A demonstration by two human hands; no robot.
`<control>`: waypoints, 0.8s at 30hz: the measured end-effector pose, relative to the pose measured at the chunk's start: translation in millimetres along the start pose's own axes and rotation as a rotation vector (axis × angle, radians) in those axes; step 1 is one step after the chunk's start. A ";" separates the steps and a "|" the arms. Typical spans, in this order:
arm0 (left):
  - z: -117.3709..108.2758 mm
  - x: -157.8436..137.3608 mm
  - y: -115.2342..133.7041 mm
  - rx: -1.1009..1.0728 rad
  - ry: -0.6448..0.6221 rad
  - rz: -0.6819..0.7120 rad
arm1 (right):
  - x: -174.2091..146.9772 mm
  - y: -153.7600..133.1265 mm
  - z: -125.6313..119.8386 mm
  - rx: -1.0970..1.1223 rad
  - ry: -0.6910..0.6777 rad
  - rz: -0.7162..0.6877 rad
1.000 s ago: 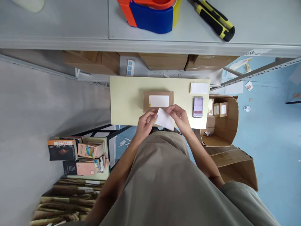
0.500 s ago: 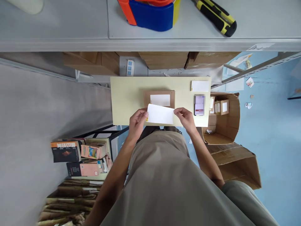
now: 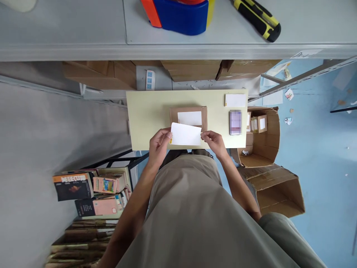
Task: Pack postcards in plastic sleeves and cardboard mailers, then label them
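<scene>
Between my hands hangs a white label sheet (image 3: 185,134) with a small yellow mark at its lower left corner. My left hand (image 3: 160,144) pinches its left edge between thumb and fingers. At the right edge, my right hand (image 3: 214,142) closes its fingertips on the same sheet. Just beyond, partly covered by the sheet, a small cardboard box (image 3: 174,116) lies on the pale yellow table (image 3: 147,111). A white label (image 3: 190,118) is on top of that box.
On the table's right are a phone (image 3: 235,123) and another white sheet (image 3: 235,100). Large open cartons (image 3: 263,149) stand on the floor at right, one holding small boxes. A shelf overhead bears a tape dispenser (image 3: 181,16) and a utility knife (image 3: 259,18). Books (image 3: 74,186) sit lower left.
Both hands and the sheet have shifted slightly left, and the sheet stays held by both edges. The view has moved a little too. The box stays in its place on the table.
</scene>
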State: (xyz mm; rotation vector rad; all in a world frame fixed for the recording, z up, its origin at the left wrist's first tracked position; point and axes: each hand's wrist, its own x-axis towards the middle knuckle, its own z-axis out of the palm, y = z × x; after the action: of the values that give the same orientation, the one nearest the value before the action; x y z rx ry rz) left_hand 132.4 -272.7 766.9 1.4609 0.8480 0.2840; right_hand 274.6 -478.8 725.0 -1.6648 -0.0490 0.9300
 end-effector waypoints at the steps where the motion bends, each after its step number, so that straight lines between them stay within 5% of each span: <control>1: -0.8 1.0 -1.0 0.004 -0.001 -0.007 | -0.4 0.0 0.9 0.010 -0.017 0.001; 15: -4.0 10.6 -10.3 0.053 -0.019 -0.051 | 1.3 -2.8 8.3 -0.042 0.012 0.005; 24: 8.6 35.8 -73.2 0.259 0.035 -0.077 | 34.0 7.6 -2.0 -0.376 0.115 -0.098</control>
State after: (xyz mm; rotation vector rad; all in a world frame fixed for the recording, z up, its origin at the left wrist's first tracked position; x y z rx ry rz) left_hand 139.4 -266.2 685.5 1.6618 0.9949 0.1452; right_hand 295.8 -466.3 700.3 -2.0401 -0.2381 0.7815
